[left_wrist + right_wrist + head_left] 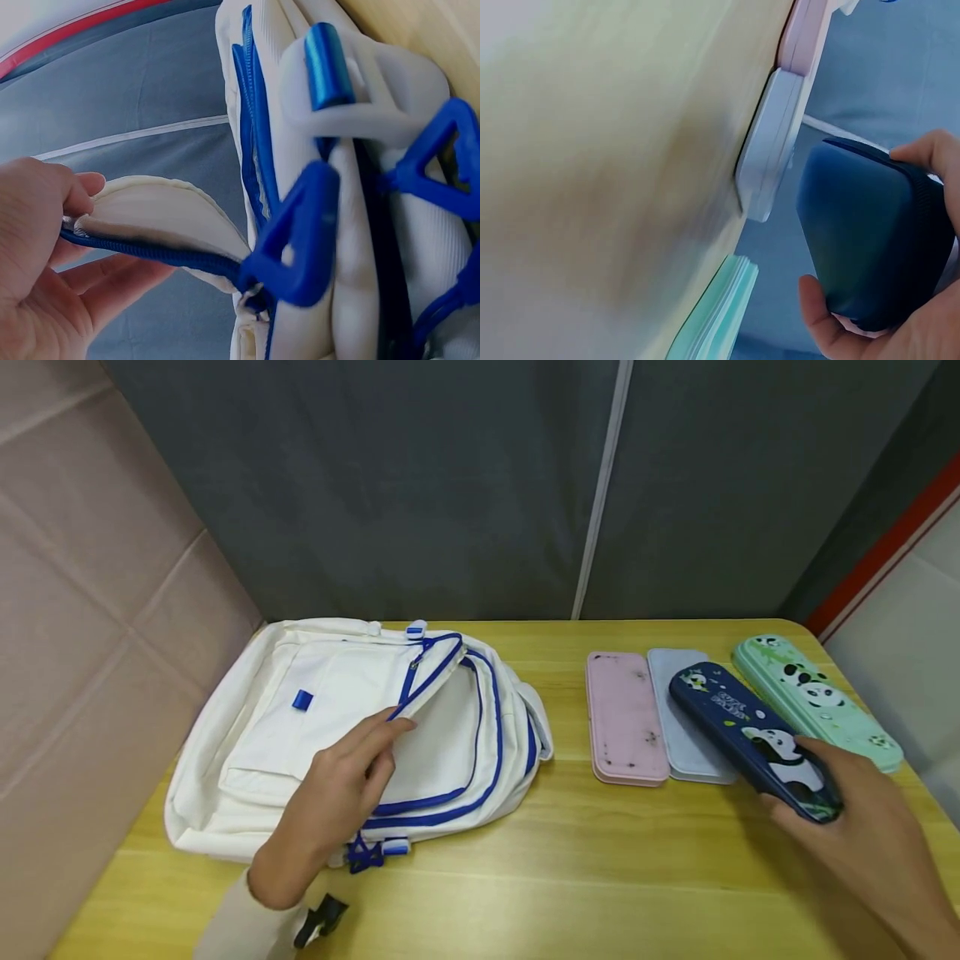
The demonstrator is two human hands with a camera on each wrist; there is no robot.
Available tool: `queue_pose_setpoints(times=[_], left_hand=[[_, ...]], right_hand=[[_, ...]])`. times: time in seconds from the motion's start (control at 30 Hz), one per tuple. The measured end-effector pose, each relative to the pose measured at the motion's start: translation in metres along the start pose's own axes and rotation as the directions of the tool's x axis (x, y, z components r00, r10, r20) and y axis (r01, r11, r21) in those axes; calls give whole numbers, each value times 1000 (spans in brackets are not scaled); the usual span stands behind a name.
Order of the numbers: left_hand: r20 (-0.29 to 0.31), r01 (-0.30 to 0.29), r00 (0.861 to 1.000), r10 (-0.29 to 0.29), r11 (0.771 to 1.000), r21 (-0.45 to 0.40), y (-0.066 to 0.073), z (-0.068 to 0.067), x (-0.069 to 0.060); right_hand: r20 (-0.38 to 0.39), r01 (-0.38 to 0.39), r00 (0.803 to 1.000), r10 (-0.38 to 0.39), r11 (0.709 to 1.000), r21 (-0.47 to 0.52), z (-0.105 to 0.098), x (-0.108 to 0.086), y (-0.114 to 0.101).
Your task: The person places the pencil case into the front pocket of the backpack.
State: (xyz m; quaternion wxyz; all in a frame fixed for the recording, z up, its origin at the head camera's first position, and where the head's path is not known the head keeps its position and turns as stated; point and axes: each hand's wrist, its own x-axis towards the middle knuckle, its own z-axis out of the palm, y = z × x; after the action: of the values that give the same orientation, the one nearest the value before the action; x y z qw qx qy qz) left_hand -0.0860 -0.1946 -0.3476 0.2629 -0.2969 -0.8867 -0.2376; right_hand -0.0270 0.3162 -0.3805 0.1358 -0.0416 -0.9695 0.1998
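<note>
A white backpack (300,735) with blue zips lies on the table at the left. Its front flap (157,210) is lifted, pinched at the zip edge by my left hand (337,789), thumb and fingers round it. My right hand (877,827) grips the near end of a dark blue panda case (750,735), held above the table and partly over a light blue case (686,718). In the right wrist view, the end of the dark blue case (862,232) sits between thumb and fingers.
A pink case (626,718) lies left of the light blue one, and a green panda case (817,697) lies at the right. A grey curtain (420,485) stands behind the table (525,877). A small black object (322,918) is by the left sleeve.
</note>
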Motion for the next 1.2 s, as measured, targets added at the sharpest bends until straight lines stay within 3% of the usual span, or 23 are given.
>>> queue_pose_setpoints(times=[0.37, 0.73, 1.2], left_hand=[[-27, 60, 998, -60, 998, 7, -1, -8, -1], [-96, 60, 993, -62, 998, -24, -5, -11, -1], [-128, 116, 984, -121, 992, -48, -8, -15, -3]], right_hand=[[18, 103, 994, -106, 985, 141, 11, 12, -34], [73, 175, 978, -193, 963, 205, 19, 22, -68], [88, 327, 924, -373, 888, 324, 36, 37, -106]])
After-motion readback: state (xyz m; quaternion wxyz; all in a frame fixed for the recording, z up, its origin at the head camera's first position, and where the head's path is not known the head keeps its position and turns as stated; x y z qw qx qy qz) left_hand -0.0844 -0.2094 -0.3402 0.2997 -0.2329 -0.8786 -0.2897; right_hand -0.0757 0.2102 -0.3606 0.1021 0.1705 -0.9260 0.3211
